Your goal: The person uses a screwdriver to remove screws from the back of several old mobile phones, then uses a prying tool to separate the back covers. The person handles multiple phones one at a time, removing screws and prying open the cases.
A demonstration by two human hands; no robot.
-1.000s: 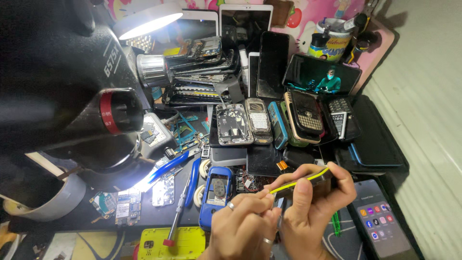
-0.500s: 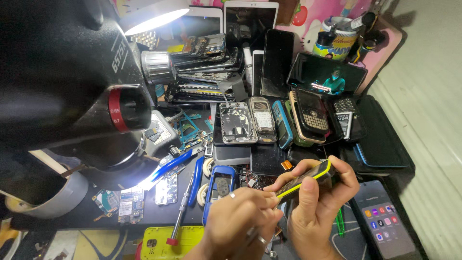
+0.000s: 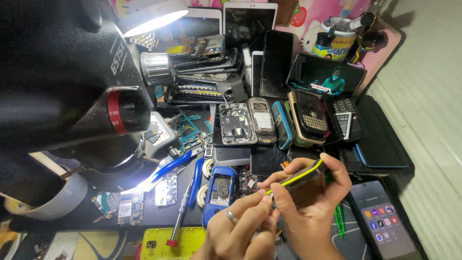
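Observation:
My right hand grips a small dark phone with a yellow edge, held tilted above the desk's near edge. My left hand, with a ring on one finger, pinches the phone's lower left corner with thumb and fingertips. I cannot tell whether a small tool sits between those fingers. Just left of my hands lies an opened blue phone shell.
A big black microscope fills the left, with a bright lamp behind it. Piles of phones and boards cover the desk. Blue-handled pliers, a screwdriver, a yellow phone, a lit smartphone and a tape roll lie nearby.
Both hands have kept hold of the yellow-edged phone and turned it slightly, with the far end tipped higher. My left fingers have shifted along its lower corner.

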